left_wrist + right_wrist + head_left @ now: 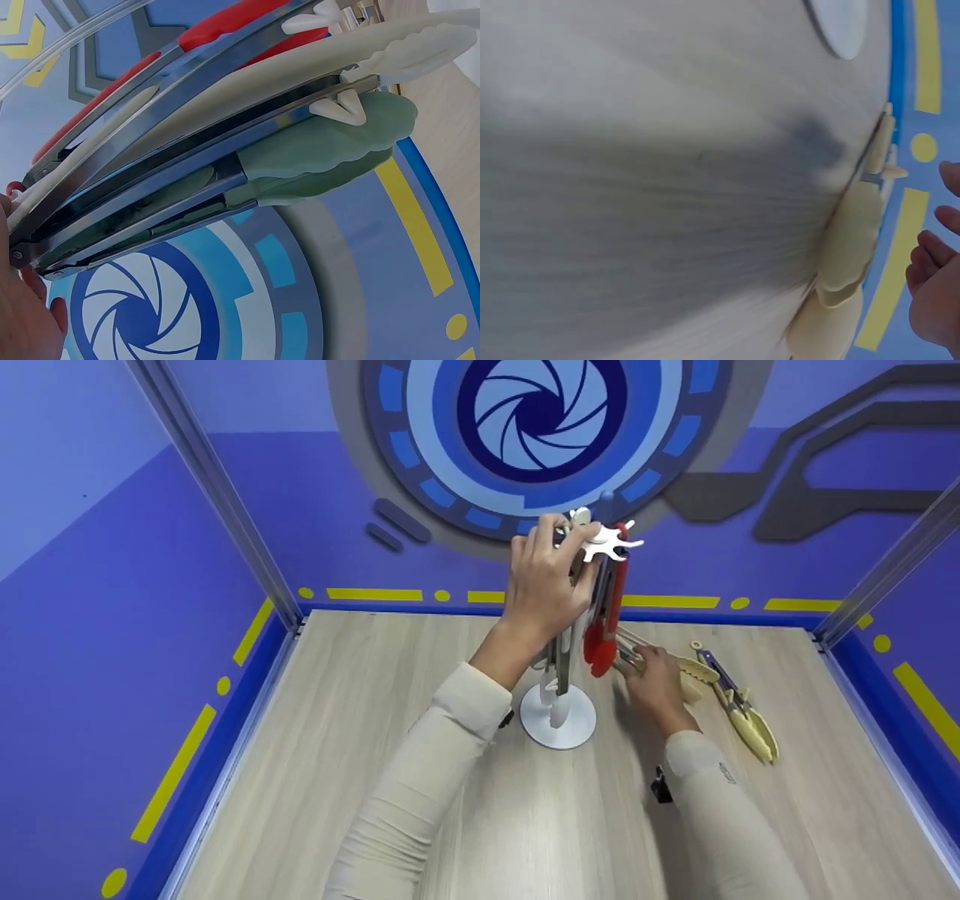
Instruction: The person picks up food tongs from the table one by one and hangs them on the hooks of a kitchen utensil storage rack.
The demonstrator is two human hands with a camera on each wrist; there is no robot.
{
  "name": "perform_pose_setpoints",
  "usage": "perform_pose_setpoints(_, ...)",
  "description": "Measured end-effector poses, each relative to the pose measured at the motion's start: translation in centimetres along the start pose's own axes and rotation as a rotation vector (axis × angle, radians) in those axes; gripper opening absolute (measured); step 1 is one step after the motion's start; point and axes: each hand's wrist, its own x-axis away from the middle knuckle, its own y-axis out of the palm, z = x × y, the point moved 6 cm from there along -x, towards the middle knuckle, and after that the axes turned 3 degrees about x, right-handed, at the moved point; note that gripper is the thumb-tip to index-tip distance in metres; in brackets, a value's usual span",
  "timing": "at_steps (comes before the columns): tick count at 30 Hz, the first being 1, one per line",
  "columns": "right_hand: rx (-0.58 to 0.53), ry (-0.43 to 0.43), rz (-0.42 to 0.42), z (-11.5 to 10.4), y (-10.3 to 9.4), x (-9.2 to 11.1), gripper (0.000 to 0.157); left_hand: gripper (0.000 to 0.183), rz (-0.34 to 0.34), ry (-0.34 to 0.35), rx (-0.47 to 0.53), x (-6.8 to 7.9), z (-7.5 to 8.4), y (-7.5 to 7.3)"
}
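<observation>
My left hand [546, 577] curls its fingers round the top of a white utensil stand [609, 544], beside its hooks. Several tongs hang from the stand: red-tipped tongs [600, 649], and, in the left wrist view, green-tipped tongs [330, 146] and pale-tipped tongs [427, 52]. Their handle ends meet right at the fingers of that hand. Lower down, my right hand [656, 682] hovers by cream tongs [696, 669] at the back of the table, its fingers loosely bent. In the right wrist view a gap shows between those fingers and the cream tongs [851, 240].
The stand's round white base [574, 735] rests on the wooden table [555, 832]. Yellow-tipped tongs [754, 727] with dark handles lie to the right. A blue printed wall [450, 570] closes off the back, with metal posts [214, 491] at the corners.
</observation>
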Motion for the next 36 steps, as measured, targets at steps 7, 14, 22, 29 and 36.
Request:
perform_pose_setpoints(7, 0.097, 0.052, -0.125, 0.8, 1.6, -1.1, 0.055, 0.036, -0.013, -0.002, 0.004, 0.0, 0.0, 0.1)
perform_pose_setpoints(14, 0.076, 0.128, -0.211, 1.6, 2.5, -1.9, 0.058, 0.037, -0.027, -0.006, 0.014, 0.1, -0.1, 0.2)
perform_pose_setpoints(22, 0.112, 0.148, -0.221, 1.9, 2.9, -2.3, 0.047, 0.037, -0.04, -0.011, 0.032, 0.1, -0.3, 0.2)
perform_pose_setpoints(29, 0.207, 0.005, -0.15, 1.5, 2.7, -2.5, 0.036, 0.038, -0.043, -0.006, 0.038, 0.0, -0.3, 0.1)
perform_pose_setpoints(36, 0.234, -0.104, -0.067, 1.1, 2.7, -2.0, 0.037, 0.037, -0.032, 0.007, 0.049, 0.0, -0.2, 0.2)
